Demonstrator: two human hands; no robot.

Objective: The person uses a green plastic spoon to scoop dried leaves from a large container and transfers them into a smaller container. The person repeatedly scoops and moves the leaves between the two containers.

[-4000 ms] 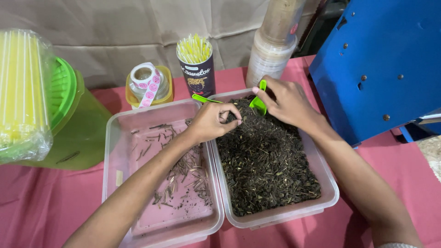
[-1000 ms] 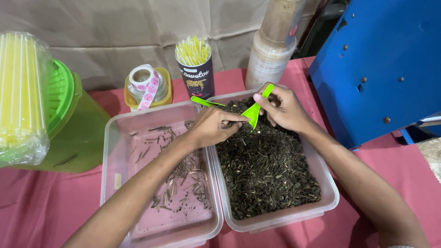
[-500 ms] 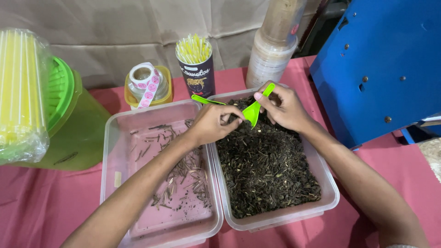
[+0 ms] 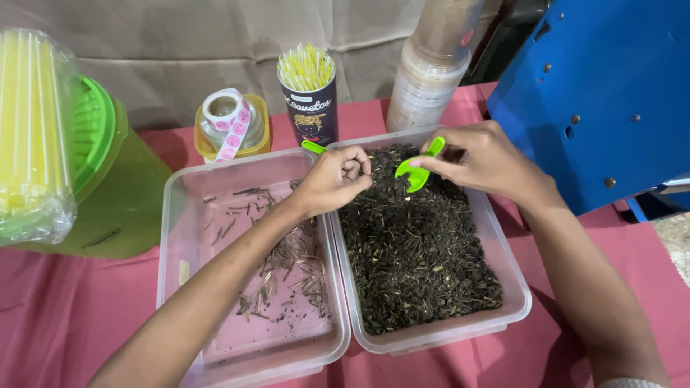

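Observation:
My right hand [image 4: 483, 162] pinches the handle of a small green scoop [image 4: 415, 173], its bowl tilted down just above the dark dried plant bits in the right clear tub [image 4: 514, 290]. My left hand [image 4: 333, 179] is curled into a fist over the seam between the two tubs, with a green handle [image 4: 313, 146] sticking out behind it. The fist and the scoop are a short gap apart. The left clear tub [image 4: 172, 237] holds scattered pale stems and twigs on a mostly bare bottom.
Behind the tubs stand a dark cup of yellow straws [image 4: 310, 97], a yellow jar with a sticker roll [image 4: 230, 123] and a stack of clear cups [image 4: 430, 72]. A green pitcher [image 4: 108, 179] and bagged yellow straws [image 4: 32, 136] are at left, a blue metal panel [image 4: 604, 93] at right.
My right hand has brought the green scoop from the tub's far rim toward my left fist and tipped it down. My left hand has barely moved.

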